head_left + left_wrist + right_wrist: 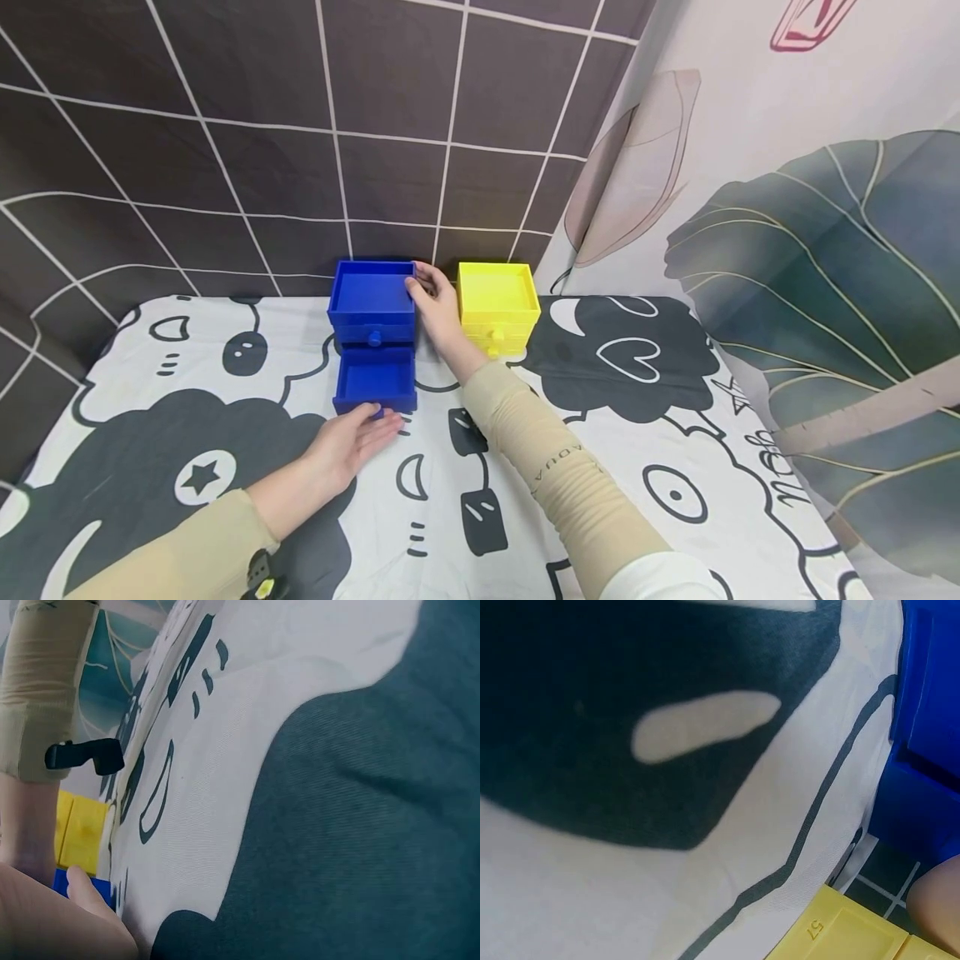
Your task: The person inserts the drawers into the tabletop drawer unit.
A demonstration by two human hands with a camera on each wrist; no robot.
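Note:
A blue two-tier drawer cabinet (373, 292) stands near the wall, with a shallow tray top. Its lower drawer (377, 377) is pulled well out, bare inside; the upper one is closed. My left hand (341, 446) is at the front of the lower drawer, thumb by its knob and fingers extended, palm turned up. With my right hand (438, 308) I hold the cabinet's right side, thumb over the top rim and fingers toward the back corner. In the right wrist view, the blue cabinet (922, 802) shows at the right edge with part of a finger below.
A matching yellow drawer cabinet (498, 292) stands just right of my right hand, its drawers closed. Behind both rises a dark gridded wall cover (390, 175). A white cloth with black cartoon prints (600, 433) covers the table. A leaf-patterned curtain (825, 250) hangs at right.

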